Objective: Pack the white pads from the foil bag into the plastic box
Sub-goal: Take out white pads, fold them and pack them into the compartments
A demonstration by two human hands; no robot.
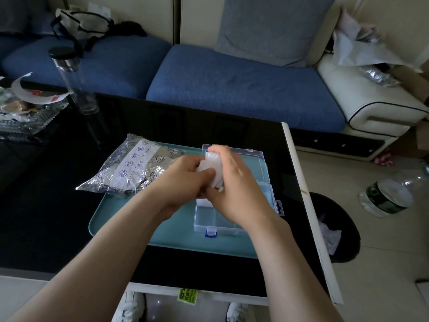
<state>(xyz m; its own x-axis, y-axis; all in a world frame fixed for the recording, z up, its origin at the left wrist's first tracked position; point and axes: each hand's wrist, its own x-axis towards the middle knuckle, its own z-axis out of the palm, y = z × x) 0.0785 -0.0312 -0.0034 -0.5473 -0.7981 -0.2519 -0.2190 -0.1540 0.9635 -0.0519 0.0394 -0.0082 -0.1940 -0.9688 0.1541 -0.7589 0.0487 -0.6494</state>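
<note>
Fingers (pixel 205 173) of the left hand (pixel 185 176) and the right hand (pixel 235 184) curl together round a stack of white pads (pixel 212 162), held just above the open plastic box (pixel 210 220) on the teal tray (pixel 130 226). The foil bag (pixel 132 166) lies on the tray to the left. This looks like the squaring-up step; the next move calls for lowering the stack flat into the box.

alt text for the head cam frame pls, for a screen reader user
The left hand and right hand together grip a stack of white pads above an open clear plastic box on a teal tray. A crinkled foil bag lies at the tray's left end, on a black table.
</note>
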